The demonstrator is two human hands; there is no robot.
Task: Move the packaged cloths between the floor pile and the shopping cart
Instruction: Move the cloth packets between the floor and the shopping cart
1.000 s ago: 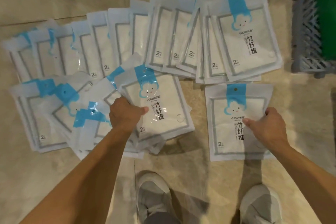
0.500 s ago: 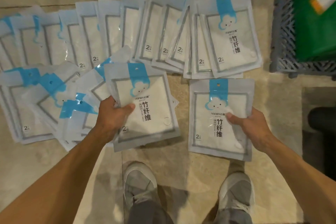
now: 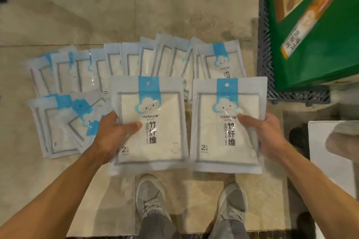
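Observation:
My left hand (image 3: 114, 136) grips a packaged cloth (image 3: 155, 106) by its left edge, thumb across the front. My right hand (image 3: 266, 134) holds a second packaged cloth (image 3: 213, 134) by its right edge. Both white-and-blue packs are lifted off the floor, side by side in front of me. Below and behind them the floor pile (image 3: 81, 75) of several overlapping packs lies in two rows. The shopping cart (image 3: 268, 68), a grey lattice basket, stands at the upper right.
A green box (image 3: 310, 48) with printed labels sits in the cart. A white sheet (image 3: 334, 153) lies at the right edge beside a dark wheel (image 3: 297, 137). My grey shoes (image 3: 149, 196) stand on the beige tile floor below the packs.
Both hands have raised their packs off the floor toward me. The view has shifted up and right, bringing more of the cart and green box into sight.

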